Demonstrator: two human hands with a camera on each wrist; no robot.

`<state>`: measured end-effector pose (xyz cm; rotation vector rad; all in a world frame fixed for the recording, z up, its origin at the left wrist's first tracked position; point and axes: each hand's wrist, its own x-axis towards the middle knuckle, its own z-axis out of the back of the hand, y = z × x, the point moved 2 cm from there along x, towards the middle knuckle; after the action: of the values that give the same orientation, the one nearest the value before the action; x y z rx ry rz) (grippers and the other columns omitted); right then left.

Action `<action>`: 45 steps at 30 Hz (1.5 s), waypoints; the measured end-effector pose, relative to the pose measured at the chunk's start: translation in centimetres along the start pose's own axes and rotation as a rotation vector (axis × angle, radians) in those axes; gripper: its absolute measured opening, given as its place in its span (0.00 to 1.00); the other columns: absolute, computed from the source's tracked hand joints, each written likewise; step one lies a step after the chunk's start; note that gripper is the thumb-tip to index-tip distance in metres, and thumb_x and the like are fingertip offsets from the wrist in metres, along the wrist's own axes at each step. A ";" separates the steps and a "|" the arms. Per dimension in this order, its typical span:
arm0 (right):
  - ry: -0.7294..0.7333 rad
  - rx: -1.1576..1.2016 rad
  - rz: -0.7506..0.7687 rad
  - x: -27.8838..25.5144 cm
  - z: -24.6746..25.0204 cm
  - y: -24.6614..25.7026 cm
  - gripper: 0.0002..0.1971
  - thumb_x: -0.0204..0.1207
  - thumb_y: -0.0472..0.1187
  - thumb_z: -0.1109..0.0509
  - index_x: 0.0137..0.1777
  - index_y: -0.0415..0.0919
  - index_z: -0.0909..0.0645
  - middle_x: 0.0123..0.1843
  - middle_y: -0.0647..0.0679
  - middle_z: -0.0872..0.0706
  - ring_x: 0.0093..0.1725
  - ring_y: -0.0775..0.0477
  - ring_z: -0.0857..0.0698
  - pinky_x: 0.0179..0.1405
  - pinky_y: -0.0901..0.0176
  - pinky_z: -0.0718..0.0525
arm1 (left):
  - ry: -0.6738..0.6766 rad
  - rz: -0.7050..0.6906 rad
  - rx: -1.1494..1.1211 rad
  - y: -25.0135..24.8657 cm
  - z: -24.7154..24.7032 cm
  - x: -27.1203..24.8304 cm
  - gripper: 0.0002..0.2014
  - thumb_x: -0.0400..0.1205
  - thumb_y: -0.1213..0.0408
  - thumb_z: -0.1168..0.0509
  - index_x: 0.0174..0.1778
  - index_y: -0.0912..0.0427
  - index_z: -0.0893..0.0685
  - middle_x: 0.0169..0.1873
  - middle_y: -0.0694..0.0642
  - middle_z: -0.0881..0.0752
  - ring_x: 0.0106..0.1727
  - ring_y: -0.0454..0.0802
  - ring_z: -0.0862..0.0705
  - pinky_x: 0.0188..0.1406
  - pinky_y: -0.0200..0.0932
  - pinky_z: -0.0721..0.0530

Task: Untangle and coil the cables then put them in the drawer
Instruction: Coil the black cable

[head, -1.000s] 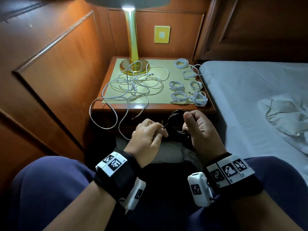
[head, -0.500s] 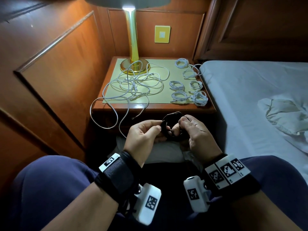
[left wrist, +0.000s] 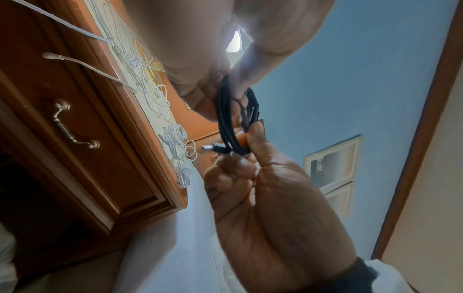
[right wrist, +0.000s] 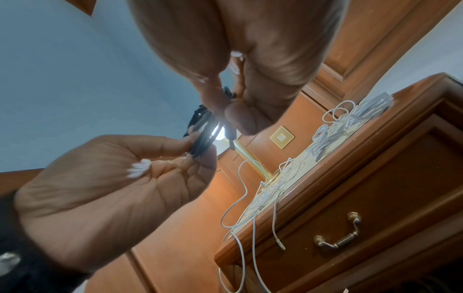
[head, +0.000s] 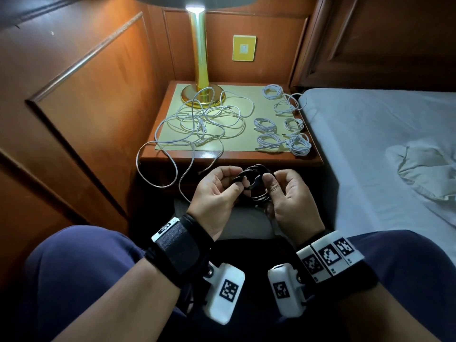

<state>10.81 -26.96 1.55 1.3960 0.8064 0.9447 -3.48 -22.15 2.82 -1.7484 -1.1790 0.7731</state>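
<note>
A black cable (head: pixel 255 180), wound into a small coil, hangs between my two hands above my lap, in front of the nightstand. My left hand (head: pixel 234 185) pinches the coil's left side with thumb and fingers. My right hand (head: pixel 270 185) pinches its right side; in the left wrist view the black cable (left wrist: pixel 229 121) shows a plug end by the right fingers. A tangle of white cables (head: pixel 204 122) lies on the nightstand, with loops hanging over its front edge. Several coiled white cables (head: pixel 281 127) lie at its right. The drawer (right wrist: pixel 375 198) is closed, its brass handle (right wrist: pixel 338 236) visible.
A brass lamp (head: pixel 200 70) stands at the back of the nightstand (head: pixel 232 157). Wood panelling closes in the left side. A bed (head: pixel 370 149) with a crumpled cloth (head: pixel 424 171) lies to the right. My knees frame the bottom of the head view.
Both wrists have rolled so the palms face more upward. The left hand went from pinching a cable end to holding the coil's side, and the coil sits level between both hands.
</note>
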 end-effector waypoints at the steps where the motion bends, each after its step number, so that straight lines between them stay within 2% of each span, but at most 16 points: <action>1: -0.021 0.019 -0.008 0.1 0.1 0.0 0.15 0.76 0.57 0.30 0.48 0.46 0.23 0.30 0.46 0.20 0.18 0.51 0.27 0.21 0.59 0.27 | 0.026 0.015 -0.037 0.0 -0.1 0.0 0.12 0.82 0.85 0.40 0.55 0.66 0.21 0.33 0.54 0.13 0.35 0.47 0.15 0.45 0.40 0.15; 4: -0.002 0.051 -0.003 0.2 0.2 0.2 0.15 0.74 0.58 0.31 0.50 0.47 0.20 0.33 0.47 0.15 0.23 0.44 0.23 0.25 0.54 0.23 | 0.095 0.070 -0.126 -0.2 -0.2 -0.2 0.17 0.73 0.79 0.37 0.58 0.70 0.22 0.31 0.57 0.16 0.36 0.50 0.17 0.48 0.43 0.14; 7: 0.030 0.054 -0.004 0.2 0.2 0.0 0.10 0.80 0.55 0.31 0.48 0.49 0.17 0.28 0.50 0.17 0.19 0.49 0.26 0.24 0.59 0.26 | 0.135 0.106 -0.145 -0.6 0.0 0.0 0.19 0.70 0.77 0.40 0.57 0.70 0.21 0.30 0.58 0.19 0.36 0.51 0.19 0.50 0.46 0.14; 10: 0.041 0.075 -0.042 0.3 0.1 -0.2 0.09 0.82 0.52 0.34 0.46 0.50 0.16 0.28 0.52 0.18 0.19 0.50 0.27 0.23 0.60 0.29 | 0.138 0.096 -0.125 -0.6 -0.1 -0.1 0.19 0.71 0.76 0.40 0.58 0.70 0.21 0.30 0.57 0.19 0.37 0.50 0.19 0.50 0.46 0.15; 14: 0.077 0.142 -0.131 0.3 0.0 0.2 0.15 0.85 0.52 0.37 0.45 0.43 0.17 0.32 0.42 0.17 0.24 0.46 0.27 0.24 0.58 0.29 | 0.080 0.015 -0.026 -0.1 -0.3 -0.5 0.12 0.78 0.78 0.36 0.56 0.65 0.19 0.35 0.55 0.14 0.40 0.47 0.16 0.50 0.45 0.16; 16: 0.116 0.187 -0.171 0.1 -0.1 0.7 0.16 0.89 0.47 0.40 0.44 0.41 0.17 0.34 0.44 0.15 0.23 0.49 0.28 0.22 0.61 0.30 | 0.032 -0.021 0.062 -0.1 0.0 -0.3 0.12 0.83 0.82 0.38 0.54 0.62 0.17 0.39 0.53 0.13 0.43 0.45 0.15 0.50 0.44 0.15; 20: 0.189 0.359 -0.266 -0.2 0.0 1.5 0.21 0.87 0.46 0.40 0.35 0.48 0.11 0.32 0.50 0.17 0.25 0.52 0.28 0.24 0.61 0.36 | 0.015 -0.055 0.159 -0.4 0.5 0.0 0.13 0.84 0.81 0.38 0.52 0.60 0.16 0.40 0.50 0.10 0.47 0.44 0.12 0.51 0.41 0.14; 22: 0.168 0.298 -0.278 -0.1 0.3 1.7 0.20 0.87 0.46 0.39 0.35 0.46 0.12 0.29 0.51 0.20 0.23 0.53 0.29 0.22 0.62 0.37 | 0.016 -0.066 0.205 -0.4 0.7 0.1 0.12 0.83 0.81 0.36 0.53 0.59 0.15 0.39 0.51 0.09 0.47 0.46 0.12 0.54 0.44 0.14; 25: 0.141 0.070 -0.213 0.2 1.1 1.7 0.13 0.85 0.44 0.33 0.44 0.38 0.13 0.23 0.48 0.25 0.19 0.54 0.31 0.17 0.65 0.34 | -0.002 -0.139 0.327 -0.5 1.0 0.3 0.11 0.82 0.79 0.33 0.52 0.58 0.14 0.42 0.55 0.08 0.49 0.49 0.10 0.55 0.43 0.15; 28: 0.155 -0.079 -0.148 0.4 1.8 1.7 0.09 0.82 0.43 0.28 0.48 0.37 0.11 0.24 0.46 0.21 0.20 0.55 0.27 0.21 0.66 0.28 | -0.027 -0.185 0.398 -0.6 1.3 0.6 0.09 0.80 0.77 0.30 0.51 0.60 0.13 0.45 0.58 0.08 0.50 0.50 0.09 0.54 0.41 0.14; 30: 0.165 -0.144 -0.116 0.3 2.0 1.9 0.09 0.82 0.42 0.28 0.49 0.36 0.12 0.27 0.46 0.17 0.21 0.57 0.23 0.22 0.67 0.25 | -0.032 -0.182 0.420 -0.6 1.5 0.6 0.08 0.79 0.72 0.27 0.52 0.59 0.12 0.46 0.59 0.08 0.52 0.55 0.09 0.54 0.45 0.12; 32: 0.142 -0.165 -0.096 0.4 2.1 2.2 0.08 0.81 0.40 0.27 0.48 0.34 0.13 0.28 0.45 0.15 0.21 0.59 0.21 0.22 0.67 0.24 | -0.034 -0.147 0.424 -0.4 1.7 0.7 0.08 0.78 0.65 0.26 0.52 0.56 0.11 0.48 0.60 0.08 0.53 0.57 0.09 0.55 0.50 0.11; 34: 0.103 -0.171 -0.095 0.8 2.4 2.5 0.07 0.80 0.40 0.26 0.47 0.36 0.12 0.28 0.46 0.14 0.20 0.59 0.22 0.21 0.67 0.25 | -0.033 -0.108 0.437 -0.4 1.8 0.9 0.08 0.79 0.66 0.27 0.53 0.53 0.11 0.49 0.60 0.09 0.52 0.55 0.09 0.55 0.54 0.10; 37: 0.050 -0.188 -0.103 2.2 2.8 2.9 0.06 0.80 0.42 0.25 0.45 0.40 0.12 0.26 0.48 0.14 0.19 0.54 0.23 0.20 0.65 0.25 | -0.019 -0.055 0.477 -1.0 1.9 1.4 0.07 0.83 0.70 0.30 0.52 0.53 0.13 0.51 0.56 0.09 0.48 0.53 0.08 0.48 0.51 0.11; 40: -0.014 -0.189 -0.125 4.6 3.5 3.3 0.05 0.80 0.40 0.25 0.47 0.39 0.13 0.29 0.44 0.13 0.19 0.55 0.21 0.19 0.66 0.24 | 0.006 -0.049 0.582 -2.6 2.2 3.0 0.04 0.84 0.68 0.31 0.51 0.56 0.12 0.50 0.60 0.09 0.45 0.50 0.08 0.42 0.49 0.12; 45: -0.077 -0.225 -0.187 10.6 3.6 2.5 0.07 0.79 0.41 0.24 0.47 0.37 0.14 0.36 0.44 0.10 0.28 0.52 0.14 0.23 0.60 0.20 | 0.005 -0.063 0.703 -4.0 3.3 8.5 0.05 0.84 0.63 0.31 0.53 0.57 0.12 0.52 0.59 0.10 0.43 0.48 0.08 0.40 0.49 0.09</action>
<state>18.40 -19.12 4.96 1.1352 0.7349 0.8050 -4.80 -12.52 4.81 -1.1217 -0.8103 0.9938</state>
